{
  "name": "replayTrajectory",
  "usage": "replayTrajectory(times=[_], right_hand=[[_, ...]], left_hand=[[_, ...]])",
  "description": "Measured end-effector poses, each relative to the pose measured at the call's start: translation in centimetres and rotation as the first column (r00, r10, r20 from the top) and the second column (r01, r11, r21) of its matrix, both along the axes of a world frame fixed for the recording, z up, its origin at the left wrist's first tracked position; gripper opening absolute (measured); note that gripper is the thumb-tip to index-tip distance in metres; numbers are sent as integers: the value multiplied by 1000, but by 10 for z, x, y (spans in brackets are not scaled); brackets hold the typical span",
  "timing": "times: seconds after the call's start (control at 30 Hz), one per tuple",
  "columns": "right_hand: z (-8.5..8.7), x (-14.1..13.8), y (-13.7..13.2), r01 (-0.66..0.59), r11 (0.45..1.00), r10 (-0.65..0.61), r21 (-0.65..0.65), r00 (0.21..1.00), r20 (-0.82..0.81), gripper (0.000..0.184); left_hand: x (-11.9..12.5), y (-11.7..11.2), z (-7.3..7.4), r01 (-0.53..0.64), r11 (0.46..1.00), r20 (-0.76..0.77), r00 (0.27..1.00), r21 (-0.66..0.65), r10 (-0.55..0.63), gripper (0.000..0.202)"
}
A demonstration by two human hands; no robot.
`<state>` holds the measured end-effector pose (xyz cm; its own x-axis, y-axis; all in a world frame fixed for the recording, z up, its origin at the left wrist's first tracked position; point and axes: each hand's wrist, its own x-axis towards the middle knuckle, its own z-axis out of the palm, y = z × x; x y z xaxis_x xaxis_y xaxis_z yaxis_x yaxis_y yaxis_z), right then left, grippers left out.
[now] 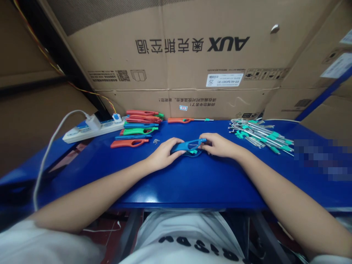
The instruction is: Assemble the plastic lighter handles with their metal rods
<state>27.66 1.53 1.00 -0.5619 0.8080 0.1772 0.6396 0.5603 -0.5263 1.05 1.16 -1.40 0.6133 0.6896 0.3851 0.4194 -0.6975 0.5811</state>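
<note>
Over the middle of the blue table, a blue utility lighter casing [183, 146] is held between my two hands. My left hand [166, 152] grips its wide end, thumb at the near side and fingers behind. My right hand [214, 145] pinches the narrow end near the finger loop, its fingertips partly hidden. A small green piece [194, 151] shows at the loop. Beneath, another blue edge is visible, and I cannot tell whether it is the second half of the casing or a reflection. Small metal screws [156, 142] lie left of my left hand.
Red, blue and green casings [134, 143] are stacked at the left. An orange lighter [180, 120] with a metal tube lies at the back. Metal tubes with green parts [264, 135] are piled right. A power strip [79, 134] sits far left, before a cardboard wall [178, 73].
</note>
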Motion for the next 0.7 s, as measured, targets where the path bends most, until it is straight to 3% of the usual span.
replayTrajectory(times=[0.2, 0.3, 0.43, 0.57, 0.7], right_hand=[[1, 5, 1, 12, 996, -18, 93, 998, 62, 21], [2, 7, 2, 45, 986, -60, 159, 994, 95, 19], [7, 3, -4, 63, 968, -94, 242, 989, 117, 19], [13, -6, -14, 56, 952, -76, 302, 996, 55, 23], [17, -12, -19, 58, 940, -71, 338, 997, 28, 27]], left_hand=[[1, 10, -4, -16, 970, 337, 936, -243, 99, 28], [-1, 14, -2, -101, 954, 408, 888, -283, 215, 27], [-4, 9, 4, -218, 947, 280, 918, -234, 281, 30], [-1, 1, 6, -148, 988, 86, 985, -53, 152, 37], [1, 2, 1, -104, 994, 46, 994, 19, 103, 29]])
